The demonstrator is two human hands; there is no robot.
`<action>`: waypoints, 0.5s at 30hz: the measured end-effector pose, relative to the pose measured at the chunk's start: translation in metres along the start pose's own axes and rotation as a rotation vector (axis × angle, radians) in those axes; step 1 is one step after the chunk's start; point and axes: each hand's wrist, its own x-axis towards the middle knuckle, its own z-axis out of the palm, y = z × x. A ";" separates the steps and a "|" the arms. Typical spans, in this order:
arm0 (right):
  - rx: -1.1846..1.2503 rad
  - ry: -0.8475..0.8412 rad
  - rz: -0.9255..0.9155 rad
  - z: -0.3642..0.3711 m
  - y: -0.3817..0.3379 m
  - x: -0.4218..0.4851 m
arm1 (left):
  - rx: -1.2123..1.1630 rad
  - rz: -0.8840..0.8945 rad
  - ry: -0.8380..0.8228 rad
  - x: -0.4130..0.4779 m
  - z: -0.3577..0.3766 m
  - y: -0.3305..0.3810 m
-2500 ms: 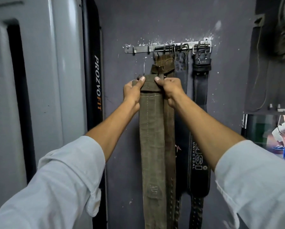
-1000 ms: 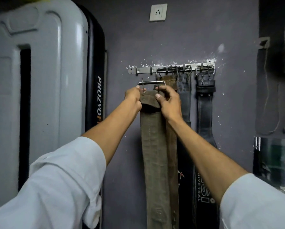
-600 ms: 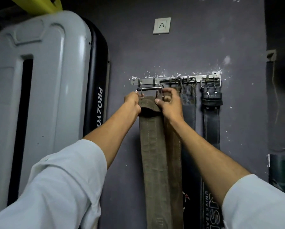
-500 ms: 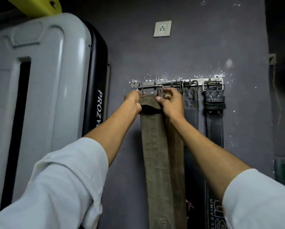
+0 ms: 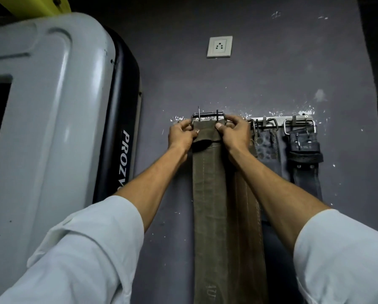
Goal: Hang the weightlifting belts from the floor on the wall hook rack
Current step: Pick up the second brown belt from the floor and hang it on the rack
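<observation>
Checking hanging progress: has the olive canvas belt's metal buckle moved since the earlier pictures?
Yes. The metal buckle rose from below the steel wall hook rack to level with its left end.

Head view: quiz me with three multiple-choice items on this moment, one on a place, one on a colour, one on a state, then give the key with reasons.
1. Where is the wall socket relative to the hook rack?
A) below it
B) above it
C) level with it, to the right

2. What colour is the belt held up at the rack?
A) red
B) white
C) olive green

3. How are the hands on that belt?
A) both grip its top end
B) only one grips it
C) neither touches it

Key:
1 B, the socket is higher on the wall than the rack.
2 C, its fabric is a drab olive.
3 A, the left hand and right hand pinch the top end just under the metal buckle.
</observation>
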 end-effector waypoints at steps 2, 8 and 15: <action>-0.095 -0.004 -0.002 0.005 0.001 0.003 | 0.057 0.003 0.025 0.014 -0.001 -0.010; -0.314 -0.053 -0.106 0.003 0.010 0.010 | 0.096 0.017 0.046 0.027 -0.001 -0.031; -0.354 -0.052 -0.096 0.002 0.006 0.018 | 0.185 0.012 -0.009 0.042 0.004 -0.030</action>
